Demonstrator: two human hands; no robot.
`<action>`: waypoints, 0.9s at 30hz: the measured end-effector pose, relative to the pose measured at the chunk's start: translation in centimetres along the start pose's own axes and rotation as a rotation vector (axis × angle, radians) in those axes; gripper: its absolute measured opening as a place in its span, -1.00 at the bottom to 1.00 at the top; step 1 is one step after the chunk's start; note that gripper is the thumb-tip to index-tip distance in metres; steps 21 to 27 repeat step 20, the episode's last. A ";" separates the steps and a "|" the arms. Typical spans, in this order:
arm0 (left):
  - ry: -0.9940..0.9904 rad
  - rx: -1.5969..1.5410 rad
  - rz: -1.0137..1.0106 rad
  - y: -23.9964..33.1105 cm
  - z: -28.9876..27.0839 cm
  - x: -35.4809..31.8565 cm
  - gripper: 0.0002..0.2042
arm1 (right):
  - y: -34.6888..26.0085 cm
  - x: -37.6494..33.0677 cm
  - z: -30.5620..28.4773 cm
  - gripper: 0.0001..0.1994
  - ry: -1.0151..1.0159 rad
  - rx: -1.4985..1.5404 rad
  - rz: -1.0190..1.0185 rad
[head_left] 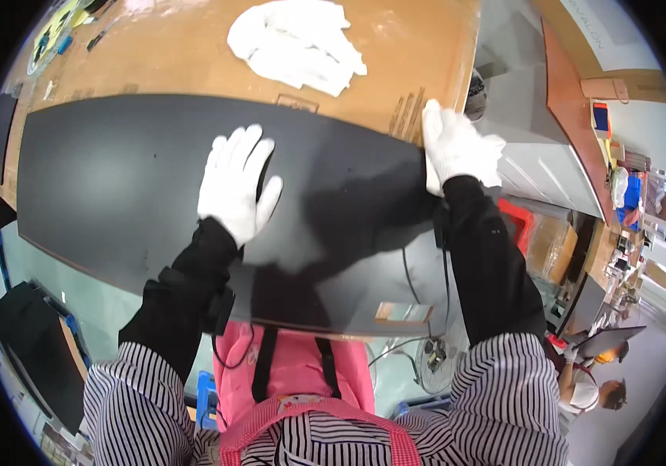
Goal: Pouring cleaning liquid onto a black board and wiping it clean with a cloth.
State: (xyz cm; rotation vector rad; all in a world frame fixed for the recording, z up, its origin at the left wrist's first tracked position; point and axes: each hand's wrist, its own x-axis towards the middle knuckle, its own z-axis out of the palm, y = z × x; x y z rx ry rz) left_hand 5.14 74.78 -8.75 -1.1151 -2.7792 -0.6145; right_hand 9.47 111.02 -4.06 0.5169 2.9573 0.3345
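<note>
A large dark grey panel (115,179) with curved long edges lies in front of me. It has a small rectangular cutout (403,312) near its lower right corner. My left hand (238,186), in a white glove, rests flat on the panel with its fingers stretched out. At the panel's right end is my right hand (457,144), also gloved in white, its fingers curled at the edge. White material shows around that hand, but glove and any cloth are hard to tell apart. A crumpled white cloth (298,43) lies beyond the panel.
Brown cardboard (185,54) covers the table under the panel. A pen (98,39) lies at the far left. Grey boxlike sheets (531,132) and a red crate (516,221) stand to the right. A fan (435,357) is below; a co-worker (585,384) carries a dark panel at lower right.
</note>
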 end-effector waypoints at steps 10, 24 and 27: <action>-0.026 0.071 -0.027 -1.5 0.4 -1.0 -0.49 | -8.9 -23.2 2.2 -0.73 0.295 0.453 -0.401; -0.019 0.010 -0.016 0.0 0.4 -0.4 -0.42 | 4.5 -3.2 3.7 -0.61 0.052 -0.036 0.363; -0.019 0.010 -0.016 0.0 0.4 -0.4 -0.42 | 4.5 -3.2 3.7 -0.61 0.052 -0.036 0.363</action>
